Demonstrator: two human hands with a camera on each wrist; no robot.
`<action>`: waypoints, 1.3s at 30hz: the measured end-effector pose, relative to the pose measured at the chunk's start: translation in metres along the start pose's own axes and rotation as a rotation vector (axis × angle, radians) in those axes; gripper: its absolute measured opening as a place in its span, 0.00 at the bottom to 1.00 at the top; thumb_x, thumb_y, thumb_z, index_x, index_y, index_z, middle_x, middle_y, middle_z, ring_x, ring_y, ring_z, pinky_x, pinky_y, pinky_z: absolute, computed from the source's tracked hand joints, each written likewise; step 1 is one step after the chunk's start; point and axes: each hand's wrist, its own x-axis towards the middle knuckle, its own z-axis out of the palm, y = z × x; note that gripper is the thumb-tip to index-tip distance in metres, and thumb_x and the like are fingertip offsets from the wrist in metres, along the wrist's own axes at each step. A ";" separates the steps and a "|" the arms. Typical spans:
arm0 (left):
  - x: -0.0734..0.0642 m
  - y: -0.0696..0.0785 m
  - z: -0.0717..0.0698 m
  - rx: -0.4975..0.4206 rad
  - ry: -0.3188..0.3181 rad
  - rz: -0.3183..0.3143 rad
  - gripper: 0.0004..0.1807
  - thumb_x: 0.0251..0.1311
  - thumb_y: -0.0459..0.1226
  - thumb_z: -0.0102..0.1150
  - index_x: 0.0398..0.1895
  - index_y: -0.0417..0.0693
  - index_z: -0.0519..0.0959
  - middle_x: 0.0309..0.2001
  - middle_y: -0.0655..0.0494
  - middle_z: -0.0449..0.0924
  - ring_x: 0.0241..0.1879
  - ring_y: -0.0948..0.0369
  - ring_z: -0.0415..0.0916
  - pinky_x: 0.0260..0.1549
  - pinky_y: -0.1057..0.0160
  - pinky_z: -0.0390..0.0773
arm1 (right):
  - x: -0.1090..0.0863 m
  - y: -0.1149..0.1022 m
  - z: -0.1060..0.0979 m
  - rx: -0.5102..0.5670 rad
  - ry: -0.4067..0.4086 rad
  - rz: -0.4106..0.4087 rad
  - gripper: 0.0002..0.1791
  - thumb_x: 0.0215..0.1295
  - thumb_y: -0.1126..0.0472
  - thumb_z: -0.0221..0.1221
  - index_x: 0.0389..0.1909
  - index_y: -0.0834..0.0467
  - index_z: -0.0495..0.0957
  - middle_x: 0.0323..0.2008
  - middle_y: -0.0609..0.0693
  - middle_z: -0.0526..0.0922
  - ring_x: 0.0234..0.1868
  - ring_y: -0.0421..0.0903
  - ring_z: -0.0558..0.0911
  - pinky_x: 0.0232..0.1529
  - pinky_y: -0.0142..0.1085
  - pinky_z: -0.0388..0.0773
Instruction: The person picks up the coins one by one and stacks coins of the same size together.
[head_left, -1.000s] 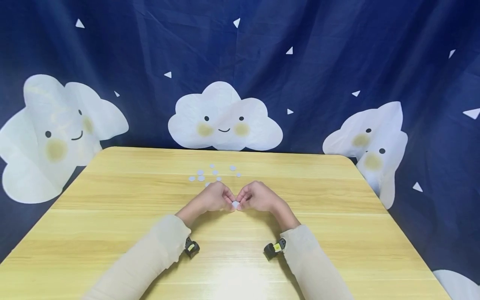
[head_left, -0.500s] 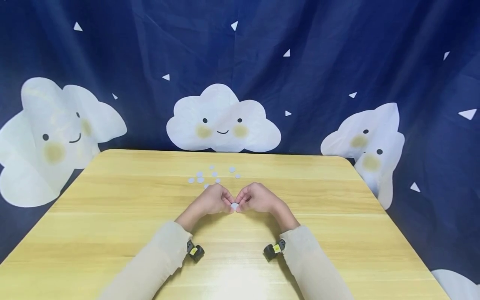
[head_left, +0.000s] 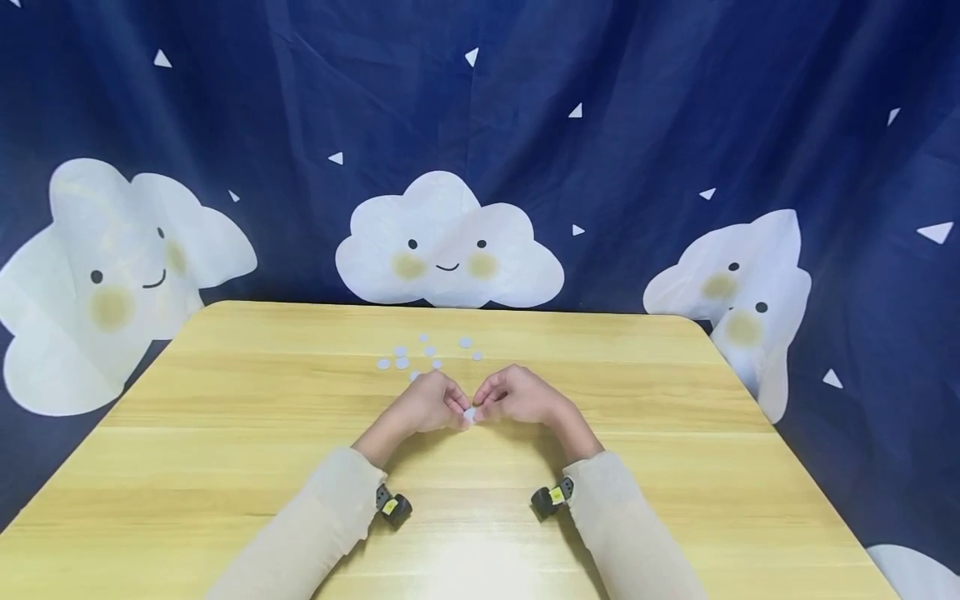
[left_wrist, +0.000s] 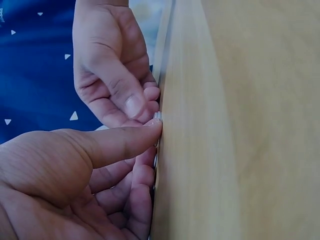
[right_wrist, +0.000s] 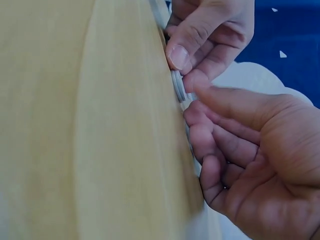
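A small pale round disc (head_left: 469, 414) shows between both hands, just over the middle of the table. Edge-on in the right wrist view, it appears as a thin stack of discs (right_wrist: 178, 86). My left hand (head_left: 429, 402) pinches the discs, its thumb along their near side. From the other side, my right hand (head_left: 519, 396) holds the disc edge with thumb and index fingertips. In the left wrist view only a sliver of the discs (left_wrist: 158, 115) shows past the left thumb tip; fingers hide the rest.
Several loose pale discs (head_left: 402, 363) of differing sizes lie on the wooden table (head_left: 300, 400) beyond the hands, one partly hidden by the left hand. A dark blue curtain (head_left: 300, 83) with white clouds hangs behind the table's far edge.
The left forearm and its wrist camera have shifted slightly right. Fingertips have moved a little around the disc, which shows less of its face. The loose discs stay in place.
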 end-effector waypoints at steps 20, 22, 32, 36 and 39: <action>0.000 -0.002 0.001 -0.014 0.006 -0.004 0.10 0.49 0.31 0.78 0.34 0.46 0.86 0.29 0.58 0.85 0.33 0.59 0.80 0.38 0.61 0.80 | 0.041 0.010 -0.015 0.017 0.193 -0.008 0.13 0.67 0.67 0.65 0.51 0.65 0.83 0.35 0.49 0.88 0.36 0.43 0.85 0.35 0.32 0.78; 0.000 -0.002 0.002 -0.020 0.005 -0.003 0.10 0.49 0.31 0.78 0.34 0.46 0.87 0.29 0.59 0.85 0.33 0.60 0.80 0.37 0.61 0.80 | 0.048 0.011 -0.016 0.000 0.208 0.004 0.12 0.67 0.67 0.65 0.50 0.65 0.83 0.35 0.49 0.88 0.35 0.42 0.84 0.34 0.32 0.78; 0.001 -0.003 0.001 -0.025 0.000 0.011 0.09 0.49 0.31 0.78 0.33 0.46 0.87 0.29 0.59 0.85 0.33 0.61 0.81 0.39 0.61 0.80 | 0.078 0.017 -0.022 0.000 0.297 0.054 0.12 0.66 0.68 0.66 0.48 0.66 0.83 0.35 0.53 0.87 0.35 0.43 0.83 0.35 0.31 0.76; 0.001 -0.003 0.001 -0.020 -0.001 0.008 0.09 0.49 0.31 0.79 0.33 0.47 0.87 0.29 0.59 0.85 0.33 0.60 0.80 0.39 0.60 0.79 | 0.086 0.020 -0.022 -0.002 0.348 0.109 0.12 0.66 0.66 0.67 0.49 0.65 0.83 0.37 0.54 0.87 0.37 0.44 0.82 0.38 0.32 0.76; 0.002 -0.003 0.001 -0.006 0.006 0.001 0.10 0.48 0.32 0.79 0.32 0.48 0.87 0.28 0.60 0.85 0.32 0.60 0.80 0.39 0.60 0.79 | 0.094 0.021 -0.022 -0.007 0.362 0.134 0.13 0.66 0.64 0.67 0.50 0.65 0.83 0.38 0.54 0.86 0.39 0.45 0.82 0.40 0.33 0.77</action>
